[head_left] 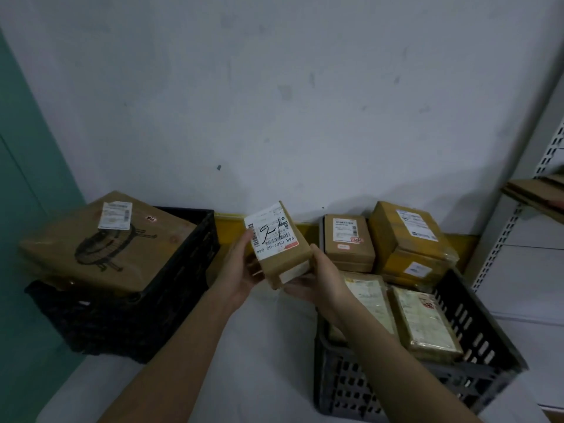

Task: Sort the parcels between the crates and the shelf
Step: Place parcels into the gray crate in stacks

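Note:
A small brown parcel [279,245] with a white label marked in black pen is held up between the two crates. My left hand [241,265] grips its left side and my right hand [316,277] holds its lower right end. A black crate [171,276] on the left carries a large brown box [100,242] with a drawn figure. The dark crate [476,334] on the right holds several parcels [424,322], with two taller boxes [406,239] at its back. A shelf [537,193] with flat cardboard on it juts in at the right edge.
A white wall stands close behind the crates, with a yellow strip [232,227] along its foot. A green door [27,178] is at the left. A perforated metal upright [515,215] of the shelf rises at the right. Pale floor lies between the crates.

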A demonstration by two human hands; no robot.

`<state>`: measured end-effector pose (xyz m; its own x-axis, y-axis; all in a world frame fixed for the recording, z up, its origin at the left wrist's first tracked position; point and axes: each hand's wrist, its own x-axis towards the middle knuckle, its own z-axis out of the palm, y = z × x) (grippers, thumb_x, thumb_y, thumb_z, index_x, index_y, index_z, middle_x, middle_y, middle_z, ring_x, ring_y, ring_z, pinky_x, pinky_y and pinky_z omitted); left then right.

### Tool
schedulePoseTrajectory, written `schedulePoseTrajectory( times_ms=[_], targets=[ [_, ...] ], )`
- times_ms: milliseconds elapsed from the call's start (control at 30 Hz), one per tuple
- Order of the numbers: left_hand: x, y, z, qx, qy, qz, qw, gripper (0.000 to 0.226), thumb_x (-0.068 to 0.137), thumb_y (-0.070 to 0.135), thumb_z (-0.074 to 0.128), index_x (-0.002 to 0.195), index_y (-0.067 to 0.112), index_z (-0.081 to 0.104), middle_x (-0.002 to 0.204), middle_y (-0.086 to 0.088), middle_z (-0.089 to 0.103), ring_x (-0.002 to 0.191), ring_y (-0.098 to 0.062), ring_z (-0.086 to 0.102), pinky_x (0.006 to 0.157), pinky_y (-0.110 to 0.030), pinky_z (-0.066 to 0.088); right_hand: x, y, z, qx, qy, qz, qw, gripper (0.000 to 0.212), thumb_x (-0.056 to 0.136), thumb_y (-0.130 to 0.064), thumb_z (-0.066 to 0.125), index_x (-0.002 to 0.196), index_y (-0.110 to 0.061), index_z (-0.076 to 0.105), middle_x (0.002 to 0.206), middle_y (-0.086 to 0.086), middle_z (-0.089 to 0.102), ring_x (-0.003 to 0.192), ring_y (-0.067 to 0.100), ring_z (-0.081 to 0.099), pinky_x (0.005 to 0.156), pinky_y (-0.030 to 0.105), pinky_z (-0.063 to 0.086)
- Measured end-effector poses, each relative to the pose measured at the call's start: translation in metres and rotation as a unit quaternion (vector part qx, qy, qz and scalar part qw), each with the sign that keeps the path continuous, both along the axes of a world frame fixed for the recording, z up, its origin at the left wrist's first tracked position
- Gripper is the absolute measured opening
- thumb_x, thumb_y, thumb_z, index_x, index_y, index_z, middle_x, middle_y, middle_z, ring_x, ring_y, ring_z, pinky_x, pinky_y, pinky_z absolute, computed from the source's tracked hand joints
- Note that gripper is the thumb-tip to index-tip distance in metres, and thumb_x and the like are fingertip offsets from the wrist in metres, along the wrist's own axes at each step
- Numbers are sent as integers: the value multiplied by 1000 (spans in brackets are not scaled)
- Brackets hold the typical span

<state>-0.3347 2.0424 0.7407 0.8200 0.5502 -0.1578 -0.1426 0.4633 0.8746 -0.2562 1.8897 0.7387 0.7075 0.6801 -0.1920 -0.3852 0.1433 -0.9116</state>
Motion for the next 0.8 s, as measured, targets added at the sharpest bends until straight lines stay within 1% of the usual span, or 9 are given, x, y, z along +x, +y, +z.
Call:
schedulePoseTrajectory(
  times_ms=[133, 233, 267, 367, 500, 600, 667, 733, 800],
  targets=[
    [0, -4, -1, 27, -42, 75, 996, 51, 90, 27, 70, 134, 22, 46, 117, -11, 71, 106, -30, 70, 83, -52, 58, -5, -8, 2, -29, -116, -44, 992, 65, 92, -57, 59, 146, -38, 30, 134, 2, 54, 115, 25, 62, 77, 42, 62],
    [1, -12, -1, 43, -34, 61, 997, 43, 87, 24, 73, 121, 25, 46, 115, -12, 72, 105, -30, 70, 90, -56, 55, -5, -12, 5, -23, -142, -83, 986, 64, 90, -42, 70, 141, -36, 33, 132, 1, 58, 114, 23, 64, 78, 41, 63],
    [1, -13, 1, 45, -29, 56, 997, 44, 85, 29, 75, 118, 21, 47, 115, -14, 71, 104, -29, 70, 89, -56, 55, -3, -16, 6, -11, -130, -104, 986, 57, 92, -36, 69, 139, -34, 36, 129, 2, 61, 111, 22, 66, 78, 42, 63],
    [-1, -14, 7, 96, 10, 27, 995, 75, 73, 54, 78, 125, 8, 51, 118, -17, 69, 102, -28, 70, 76, -48, 59, 9, -31, 7, -17, -134, -152, 979, 34, 101, -21, 57, 132, -26, 45, 115, 2, 71, 99, 15, 71, 73, 33, 62],
    [-2, -9, 14, 178, 71, -18, 981, 41, 89, 43, 67, 123, 33, 47, 118, -9, 69, 93, -22, 69, 59, -34, 55, 15, -36, 15, -73, -233, -174, 954, 30, 105, -15, 44, 132, -24, 55, 104, -1, 74, 94, 14, 72, 83, 40, 61],
    [-3, -12, 11, 159, 89, -101, 978, 45, 92, 32, 66, 128, 49, 44, 112, -7, 71, 83, -24, 68, 59, -36, 55, 17, -42, 18, -89, -256, -178, 946, 34, 106, -16, 44, 138, -21, 55, 108, -6, 68, 96, 13, 71, 81, 37, 61],
    [2, -17, 6, 176, 90, -105, 975, 38, 93, 26, 67, 125, 40, 54, 115, -12, 71, 89, -29, 69, 66, -42, 57, 18, -48, 18, -86, -278, -186, 939, 37, 104, -20, 50, 141, -21, 51, 121, -4, 64, 93, 5, 67, 71, 24, 59],
    [9, -25, 9, 162, 64, -30, 984, 31, 92, 25, 68, 121, 24, 57, 121, -15, 68, 98, -30, 69, 71, -45, 59, 17, -46, 17, -89, -293, -193, 932, 51, 99, -28, 60, 147, -23, 42, 130, -9, 50, 90, -4, 59, 66, 13, 52],
    [16, -33, 11, 120, 25, 43, 992, 40, 90, 22, 70, 125, 17, 51, 118, -13, 67, 101, -28, 69, 75, -46, 60, 16, -36, 14, -105, -292, -181, 933, 68, 92, -42, 67, 151, -30, 33, 137, -10, 36, 107, 0, 50, 85, 18, 48]
  ],
)
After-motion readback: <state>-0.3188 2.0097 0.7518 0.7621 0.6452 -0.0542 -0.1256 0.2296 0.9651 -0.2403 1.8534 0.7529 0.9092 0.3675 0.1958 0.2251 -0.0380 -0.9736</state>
